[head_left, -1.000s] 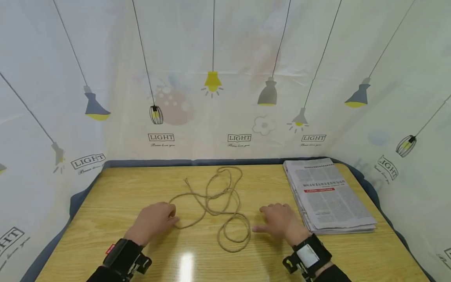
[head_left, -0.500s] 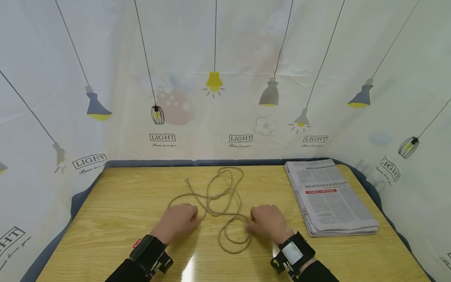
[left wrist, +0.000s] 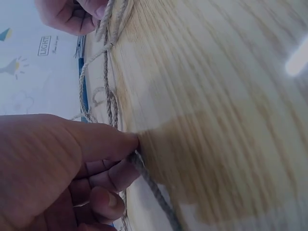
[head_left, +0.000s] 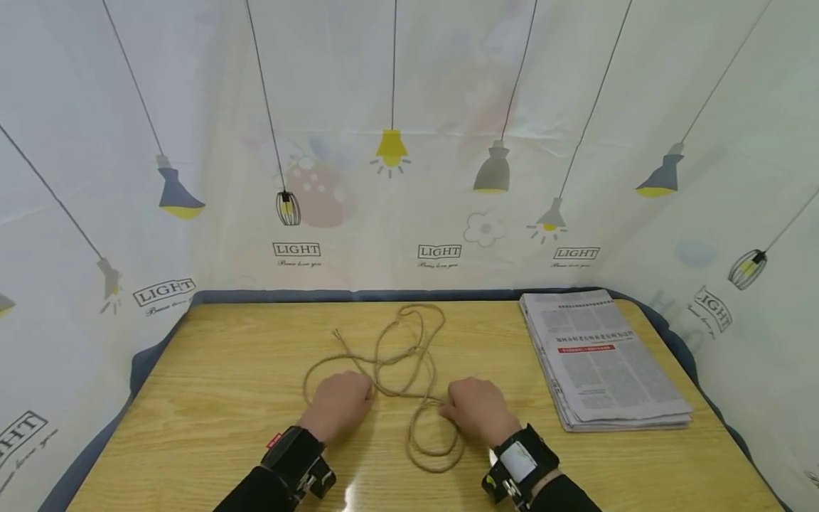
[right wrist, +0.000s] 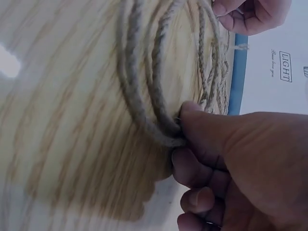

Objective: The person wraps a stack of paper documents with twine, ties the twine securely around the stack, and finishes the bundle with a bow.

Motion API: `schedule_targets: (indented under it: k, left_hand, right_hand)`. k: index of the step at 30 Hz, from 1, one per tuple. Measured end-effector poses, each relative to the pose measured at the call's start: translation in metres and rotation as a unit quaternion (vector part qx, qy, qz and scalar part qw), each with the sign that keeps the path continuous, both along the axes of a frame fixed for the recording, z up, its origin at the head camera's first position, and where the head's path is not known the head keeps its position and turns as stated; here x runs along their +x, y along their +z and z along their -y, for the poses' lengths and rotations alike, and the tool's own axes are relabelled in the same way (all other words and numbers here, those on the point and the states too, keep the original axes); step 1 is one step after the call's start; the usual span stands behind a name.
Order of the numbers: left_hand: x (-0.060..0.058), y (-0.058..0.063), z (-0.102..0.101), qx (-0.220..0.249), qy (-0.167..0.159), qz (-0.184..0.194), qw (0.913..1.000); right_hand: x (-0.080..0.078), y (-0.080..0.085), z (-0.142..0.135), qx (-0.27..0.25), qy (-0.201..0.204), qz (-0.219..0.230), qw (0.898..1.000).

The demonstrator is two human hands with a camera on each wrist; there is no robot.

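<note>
A thin tan rope lies in loose, crossing loops on the wooden table in the head view, its frayed end pointing to the back left. My left hand is at the near left side of the loops. In the left wrist view, its thumb and index finger pinch a single strand of the rope, while the other fingers curl below. My right hand is at the small loop on the right. In the right wrist view, thumb and forefinger pinch the bend of the rope, close above the table.
A stack of folded newspapers lies at the table's back right, beyond my right hand. The wooden table ends at a pale cloth printed with hanging lamps. Black camera straps sit on both wrists.
My left hand has moved right along the rope toward its middle. The right hand has shifted slightly left and closed its fingers on the loop. The near loop has shifted a little right.
</note>
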State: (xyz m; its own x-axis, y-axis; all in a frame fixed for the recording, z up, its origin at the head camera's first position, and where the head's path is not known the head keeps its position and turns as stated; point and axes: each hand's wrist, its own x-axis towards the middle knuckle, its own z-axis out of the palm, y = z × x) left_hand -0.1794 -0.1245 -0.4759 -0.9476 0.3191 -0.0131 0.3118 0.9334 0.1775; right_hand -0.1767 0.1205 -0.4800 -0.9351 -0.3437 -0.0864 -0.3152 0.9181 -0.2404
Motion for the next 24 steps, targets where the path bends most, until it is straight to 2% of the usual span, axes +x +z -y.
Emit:
schedule_targets:
  k: [4,8,11,15,18,24]
  left_hand:
    - [0.002,0.002,-0.001,0.002,-0.014,-0.009,0.9999]
    - [0.003,0.004,0.005,0.019,-0.019,-0.015,0.9995]
    - [0.004,0.013,0.013,0.028,-0.011,-0.021,0.9993]
    - [0.002,0.028,0.03,0.032,0.009,-0.013,0.9993]
    - [0.0,0.035,0.048,0.03,0.022,-0.013,0.9992]
    - [0.001,0.047,0.085,0.027,0.023,-0.02,0.9992]
  right_hand:
    - [0.002,0.001,0.0,0.008,0.007,0.008,1.0]
    - [0.001,0.004,-0.005,-0.004,0.01,-0.023,1.0]
    - [-0.002,0.009,-0.013,-0.026,-0.005,-0.043,0.999]
    - [-0.004,0.02,-0.028,-0.055,-0.035,-0.039,0.997]
    - [-0.006,0.026,-0.041,-0.065,-0.051,-0.032,0.996]
    - [-0.011,0.028,-0.066,-0.064,-0.089,0.004,0.994]
